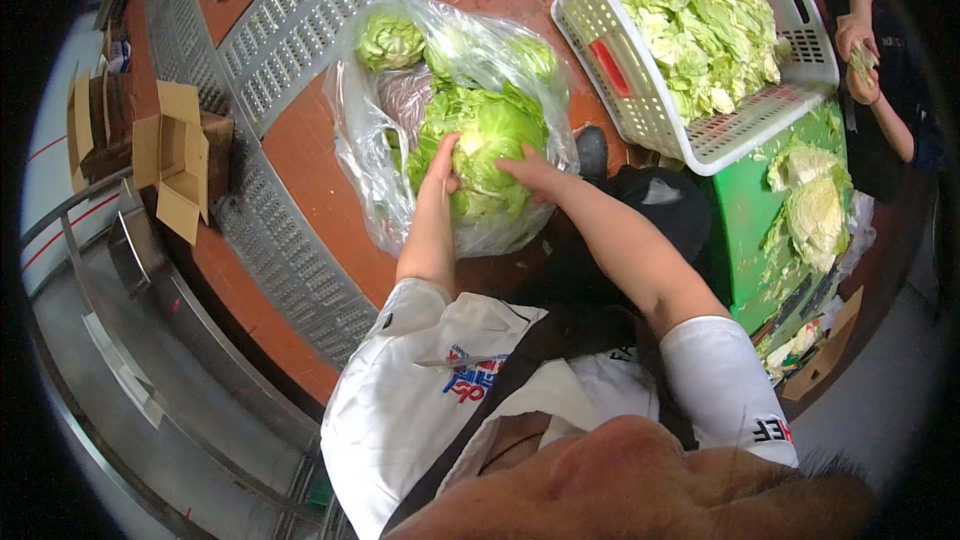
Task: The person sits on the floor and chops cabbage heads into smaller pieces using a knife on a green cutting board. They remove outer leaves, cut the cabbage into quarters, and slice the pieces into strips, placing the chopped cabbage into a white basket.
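Between my two hands is a round, pale green head of cabbage or lettuce (499, 139), with loose outer leaves. My left hand (444, 165) grips its near left side, thumb upward. On the right side, my right hand (534, 174) presses against it with bent fingers. The head sits in the mouth of a large clear plastic bag (367, 187) on the floor. Inside the bag, another green head (390, 41) lies at the far left, and more greens show through the film at the far right. The undersides of both hands are hidden.
A white perforated crate (637, 82) holds torn leaves (701, 30). Cut heads (814, 217) lie on a green board (739, 240) at right. Beyond, another person's hands (859, 52) hold a leaf piece. Metal drain grates (300, 30) cross the red floor; an opened cardboard box (176, 157) stands left.
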Motion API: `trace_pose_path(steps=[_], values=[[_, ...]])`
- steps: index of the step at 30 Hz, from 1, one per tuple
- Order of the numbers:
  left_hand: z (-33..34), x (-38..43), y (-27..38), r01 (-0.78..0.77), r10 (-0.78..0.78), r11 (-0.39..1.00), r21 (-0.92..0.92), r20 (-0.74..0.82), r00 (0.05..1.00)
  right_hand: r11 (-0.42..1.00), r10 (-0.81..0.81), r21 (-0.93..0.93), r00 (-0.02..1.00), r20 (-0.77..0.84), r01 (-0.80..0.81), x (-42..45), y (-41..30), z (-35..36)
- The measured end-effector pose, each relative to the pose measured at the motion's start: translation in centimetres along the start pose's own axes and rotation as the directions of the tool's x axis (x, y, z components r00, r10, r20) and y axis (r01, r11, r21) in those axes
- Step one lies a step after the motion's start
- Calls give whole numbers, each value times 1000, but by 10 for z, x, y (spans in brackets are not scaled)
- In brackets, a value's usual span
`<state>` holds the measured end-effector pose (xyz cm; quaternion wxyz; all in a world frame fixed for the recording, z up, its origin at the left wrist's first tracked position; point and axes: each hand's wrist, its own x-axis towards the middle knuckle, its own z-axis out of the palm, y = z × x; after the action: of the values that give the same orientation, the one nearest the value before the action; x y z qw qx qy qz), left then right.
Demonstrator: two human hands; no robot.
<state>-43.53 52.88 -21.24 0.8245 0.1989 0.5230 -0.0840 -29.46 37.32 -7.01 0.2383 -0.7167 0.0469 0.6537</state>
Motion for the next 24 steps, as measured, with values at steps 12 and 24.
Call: trace_pose_path(steps=[12,24], values=[[-12,-148,5,-388,533,727,-567,109,839,424,-863,-506,505,26,751,-169,57,56],[74,-231,25,-395,830,525,-754,353,431,-70,-997,-708,-62,37,703,-276,12,30]])
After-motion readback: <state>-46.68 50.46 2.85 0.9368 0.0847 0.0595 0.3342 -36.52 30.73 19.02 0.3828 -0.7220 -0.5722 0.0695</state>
